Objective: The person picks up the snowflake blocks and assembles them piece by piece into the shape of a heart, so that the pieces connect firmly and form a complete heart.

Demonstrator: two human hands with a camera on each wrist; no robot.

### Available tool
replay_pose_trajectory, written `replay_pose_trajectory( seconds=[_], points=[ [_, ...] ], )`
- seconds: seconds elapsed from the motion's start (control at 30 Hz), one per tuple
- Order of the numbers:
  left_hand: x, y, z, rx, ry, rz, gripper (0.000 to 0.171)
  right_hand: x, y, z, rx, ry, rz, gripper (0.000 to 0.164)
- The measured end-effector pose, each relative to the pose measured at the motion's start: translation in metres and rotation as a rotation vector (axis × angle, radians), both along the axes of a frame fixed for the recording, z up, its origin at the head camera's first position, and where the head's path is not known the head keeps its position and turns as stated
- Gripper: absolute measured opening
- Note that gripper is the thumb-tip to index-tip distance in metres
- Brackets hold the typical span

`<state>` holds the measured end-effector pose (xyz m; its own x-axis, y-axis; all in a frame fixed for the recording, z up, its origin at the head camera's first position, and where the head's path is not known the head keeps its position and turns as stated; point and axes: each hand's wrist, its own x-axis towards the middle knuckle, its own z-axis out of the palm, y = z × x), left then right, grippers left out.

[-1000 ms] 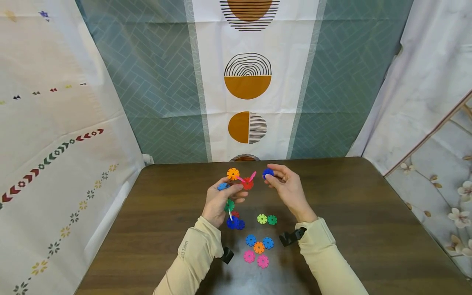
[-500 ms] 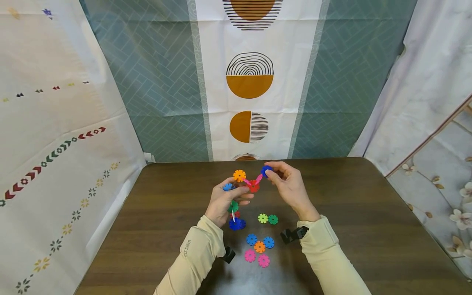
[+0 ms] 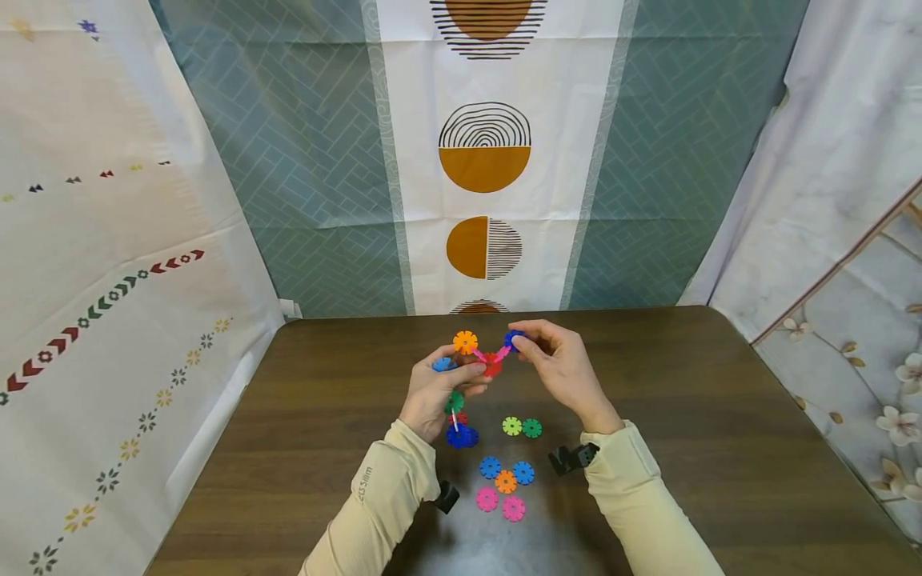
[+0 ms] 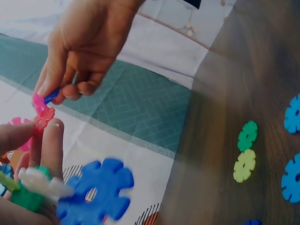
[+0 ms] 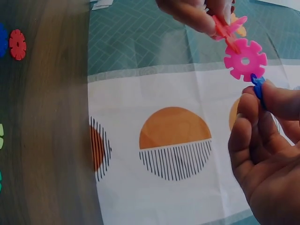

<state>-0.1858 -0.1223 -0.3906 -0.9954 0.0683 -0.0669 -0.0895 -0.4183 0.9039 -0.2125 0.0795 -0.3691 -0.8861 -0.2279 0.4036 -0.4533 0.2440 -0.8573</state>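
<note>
My left hand [image 3: 438, 390] holds a chain of notched plastic discs, with a red disc [image 3: 492, 366] pinched at its fingertips. Light blue and orange discs [image 3: 461, 339] show at the chain's upper end. Below the palm hang a green disc [image 4: 29, 199], a white disc [image 4: 43, 182] and a large-looking blue disc [image 4: 112, 177]. A pink disc [image 5: 254, 50] slots into the red one, sticking out toward my right hand [image 3: 567, 370]. Between thumb and fingers the right hand pinches a dark blue disc [image 5: 259, 91], its edge at the pink disc's rim.
On the brown table [image 3: 324, 448] lie a lime disc [image 3: 507, 424] and a green disc [image 3: 531, 424]. Nearer me are light blue discs [image 3: 490, 463], an orange disc [image 3: 502, 478] and pink discs [image 3: 484, 496]. Another red disc [image 5: 18, 36] lies beneath the left hand. Patterned cloth [image 3: 324, 200] hangs behind.
The right hand has come left, bringing the dark blue disc from apart to the pink disc's rim. My left hand has shifted slightly right with the chain.
</note>
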Motion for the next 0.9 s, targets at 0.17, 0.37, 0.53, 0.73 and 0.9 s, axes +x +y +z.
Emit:
replay_pose_trajectory(
  seconds=[0.17, 0.37, 0.53, 0.73, 0.9],
  points=[
    [0.0, 0.002, 0.001, 0.004, 0.002, 0.01, 0.038, -0.003, -0.001, -0.005, -0.016, -0.009, -0.008, 0.022],
    [0.0, 0.003, 0.001, 0.001, -0.002, 0.058, 0.031, -0.002, -0.003, -0.008, -0.046, -0.027, -0.007, 0.022],
    [-0.001, 0.003, 0.0, 0.01, -0.006, 0.08, 0.033, -0.003, -0.003, -0.01, -0.071, -0.061, 0.001, 0.024],
    [0.0, 0.004, -0.001, -0.02, -0.006, 0.078, 0.034, -0.003, -0.002, -0.011, -0.091, -0.095, 0.019, 0.023],
    [-0.001, 0.006, -0.001, -0.018, 0.012, 0.083, 0.035, -0.003, -0.002, -0.009, -0.126, -0.095, 0.027, 0.024]
  ],
)
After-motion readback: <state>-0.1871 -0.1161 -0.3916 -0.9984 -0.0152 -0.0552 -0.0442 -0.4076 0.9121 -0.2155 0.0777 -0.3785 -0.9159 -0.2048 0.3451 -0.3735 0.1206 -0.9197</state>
